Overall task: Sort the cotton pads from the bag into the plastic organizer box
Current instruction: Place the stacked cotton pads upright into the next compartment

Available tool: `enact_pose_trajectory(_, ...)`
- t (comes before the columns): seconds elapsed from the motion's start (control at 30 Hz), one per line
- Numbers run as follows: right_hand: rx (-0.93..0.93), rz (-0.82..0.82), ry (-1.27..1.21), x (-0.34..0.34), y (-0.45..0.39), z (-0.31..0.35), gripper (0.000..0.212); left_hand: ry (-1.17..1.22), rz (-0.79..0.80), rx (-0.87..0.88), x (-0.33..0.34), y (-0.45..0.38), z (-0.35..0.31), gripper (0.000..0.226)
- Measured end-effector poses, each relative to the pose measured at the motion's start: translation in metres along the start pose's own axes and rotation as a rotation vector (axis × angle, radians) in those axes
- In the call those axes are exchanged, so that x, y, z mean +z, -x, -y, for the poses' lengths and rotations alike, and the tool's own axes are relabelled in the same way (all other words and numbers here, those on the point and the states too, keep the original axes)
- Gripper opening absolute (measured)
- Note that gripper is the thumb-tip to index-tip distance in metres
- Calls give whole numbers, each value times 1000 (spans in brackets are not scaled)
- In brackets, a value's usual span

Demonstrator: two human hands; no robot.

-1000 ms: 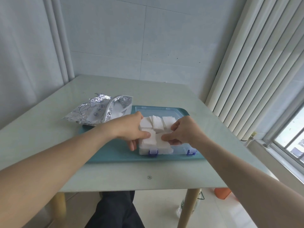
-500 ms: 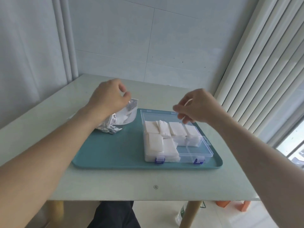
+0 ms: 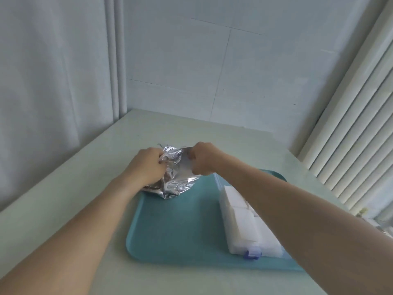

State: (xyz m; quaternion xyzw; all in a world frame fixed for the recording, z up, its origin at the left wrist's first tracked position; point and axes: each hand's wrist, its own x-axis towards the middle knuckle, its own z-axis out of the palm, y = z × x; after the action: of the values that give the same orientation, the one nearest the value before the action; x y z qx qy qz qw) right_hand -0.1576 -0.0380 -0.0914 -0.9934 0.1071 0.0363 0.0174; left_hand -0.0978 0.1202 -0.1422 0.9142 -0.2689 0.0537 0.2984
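Observation:
A crumpled silver foil bag [image 3: 174, 179] lies at the far left corner of the teal tray [image 3: 176, 226]. My left hand [image 3: 146, 165] grips the bag's left edge, and my right hand [image 3: 202, 158] pinches its right edge, so the two hold the mouth between them. The bag's inside is hidden. The clear plastic organizer box [image 3: 246, 241] with a blue latch sits on the tray's right side, and white cotton pads [image 3: 236, 201] fill its visible compartments. My right forearm covers much of the box.
The tray rests on a pale green table [image 3: 85, 209] that meets a tiled wall at the back. Vertical blinds [image 3: 350, 124] hang along the right side, and a curtain hangs at the left.
Both hands left the organizer box, lifted, and moved back left to the foil bag, which they now hold at its mouth. The view has swung left and closer.

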Motion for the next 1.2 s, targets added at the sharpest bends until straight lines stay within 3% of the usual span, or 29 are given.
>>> enact_pose_trajectory(0.07,19,55,30,2,-9,1,12,1,-15,9,3,0,0,29)
enact_pose_trajectory(0.2,-27,248,-248,7,-15,1,44,-6,-75,6,9,-1,-2,26)
enact_pose_trajectory(0.3,12,217,-399,15,-16,6,54,27,-133,-16,11,-2,-1,33)
enact_pose_trajectory(0.5,83,76,-457,18,-11,13,13,112,-229,-34,15,0,-3,36)
enact_pose_trajectory(0.73,126,-80,-468,-1,0,4,41,79,-296,-65,12,3,-5,32)
enact_pose_trajectory(0.8,141,-84,-515,-7,4,0,38,59,-298,-67,13,4,-5,32)
enact_pose_trajectory(0.93,164,-110,-542,-22,17,-11,13,38,-308,-66,14,6,-7,26)
enact_pose_trajectory(1.13,267,-41,-899,-28,32,-43,18,147,-273,6,19,6,-8,22)
enact_pose_trajectory(1.2,278,-18,-983,-27,40,-51,19,204,-281,76,21,7,-11,31)
